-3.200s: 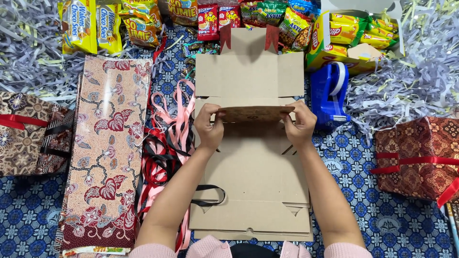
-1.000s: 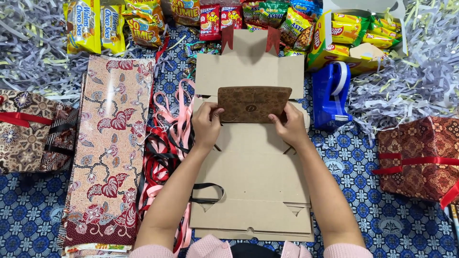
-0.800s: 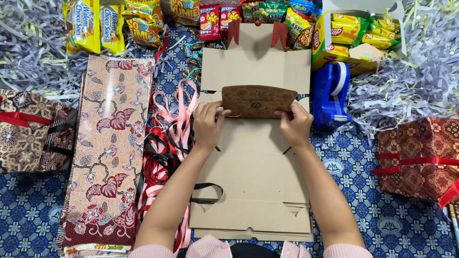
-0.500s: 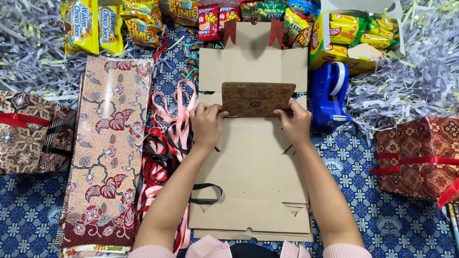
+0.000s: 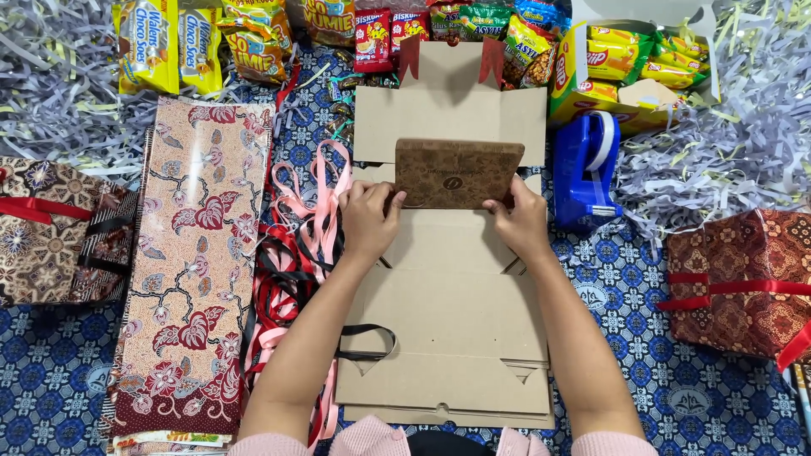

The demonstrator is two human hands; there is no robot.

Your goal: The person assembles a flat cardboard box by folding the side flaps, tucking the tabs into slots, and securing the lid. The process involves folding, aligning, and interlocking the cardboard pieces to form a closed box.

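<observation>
A flat unfolded cardboard box (image 5: 448, 321) lies in front of me on a blue patterned cloth. Across its upper middle a brown patterned flap (image 5: 456, 173) stands raised. My left hand (image 5: 369, 215) grips the flap's lower left corner. My right hand (image 5: 517, 219) holds its lower right corner. Two red tabs (image 5: 409, 56) stick up at the box's far edge.
Pink, red and black ribbons (image 5: 300, 245) lie left of the box, beside a folded batik cloth (image 5: 190, 262). A blue tape dispenser (image 5: 587, 169) sits at the right. Wrapped batik boxes (image 5: 743, 283) flank both sides. Snack packets (image 5: 253, 38) and shredded paper (image 5: 735, 143) line the back.
The brown flap has been lifted from lying low on the cardboard to standing up. Both hands moved slightly away from me with it.
</observation>
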